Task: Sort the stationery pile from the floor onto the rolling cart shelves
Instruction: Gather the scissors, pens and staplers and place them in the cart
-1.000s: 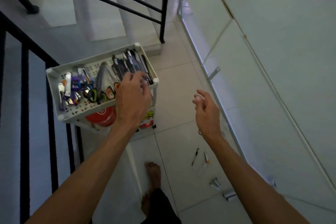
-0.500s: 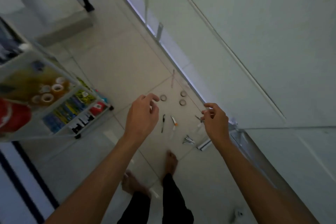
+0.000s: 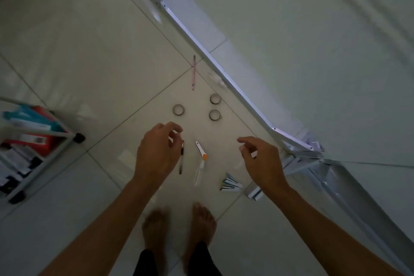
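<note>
You are standing over what is left of the stationery pile, with the rolling cart (image 3: 33, 148) well off beyond your left hand's (image 3: 154, 154) little-finger side, its lower shelf already holding boxes and packets. Both hands are hanging above the floor tiles with fingers loosely curled and gripping nothing; the right hand (image 3: 262, 163) is doing the same over bare tile. By my reading you are in the reach-down step, choosing the next pick. Ahead of your fingertips three tape rolls (image 3: 178, 109) are lying apart from one another, and farther out a pink pencil (image 3: 193, 73). Near the right wrist a small bundle of white-and-blue packets (image 3: 230, 184) is waiting. Between your hands an orange-capped white pen (image 3: 201, 151) is lying, and just beside the left fingers a dark pen (image 3: 181, 160). That dark pen is likely the nearest pick: you would be lowering the left hand and pinching its barrel.
</note>
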